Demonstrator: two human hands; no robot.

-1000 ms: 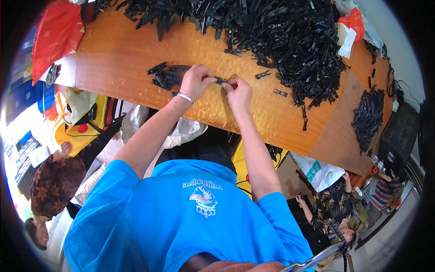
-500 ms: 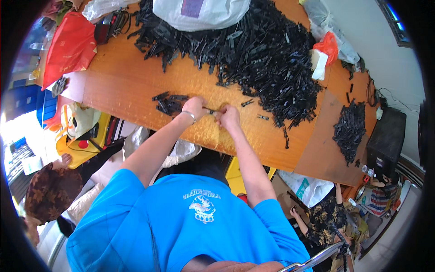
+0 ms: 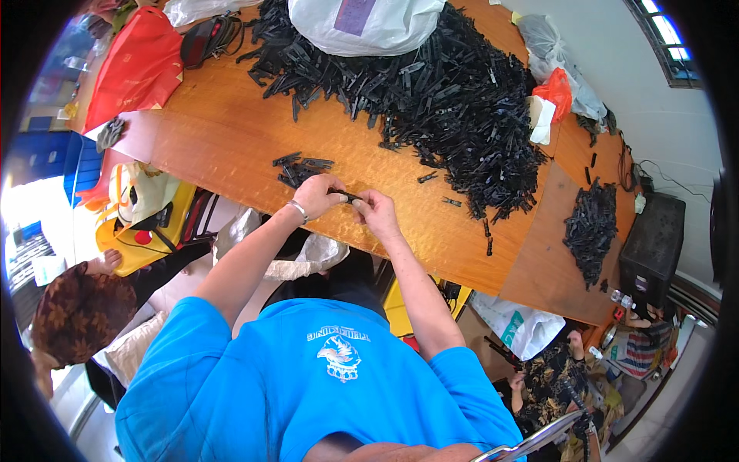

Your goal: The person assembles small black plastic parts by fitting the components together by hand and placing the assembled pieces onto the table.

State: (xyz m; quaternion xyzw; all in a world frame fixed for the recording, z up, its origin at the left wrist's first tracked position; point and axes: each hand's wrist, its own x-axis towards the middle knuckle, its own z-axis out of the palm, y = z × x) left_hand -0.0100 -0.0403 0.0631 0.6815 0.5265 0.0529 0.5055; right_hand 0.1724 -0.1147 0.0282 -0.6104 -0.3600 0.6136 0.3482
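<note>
Over the wooden table [image 3: 231,146], near its front edge, both hands hold a small, narrow black clip [image 3: 349,196] between them. My left hand [image 3: 317,192], with a metal bangle at the wrist, pinches the clip's left end. The right end is between the thumb and fingers of my right hand [image 3: 377,214]. Fingertips cover much of the clip. Just behind my left hand lies a small heap of black clips [image 3: 296,168], partly hidden by it. Two loose clips [image 3: 452,202] lie to the right of my hands.
A large pile of black clips [image 3: 462,115] spreads across the far table beneath a white sack [image 3: 369,35]. A smaller pile [image 3: 591,231] is at right, near a black box [image 3: 654,246]. A red bag [image 3: 138,65] stands far left. Other people sit at left and lower right.
My hands have come slightly nearer the table's front edge, and the clip between them is tilted differently. The whole view has shifted a little. The co-worker's hands at lower right have moved.
</note>
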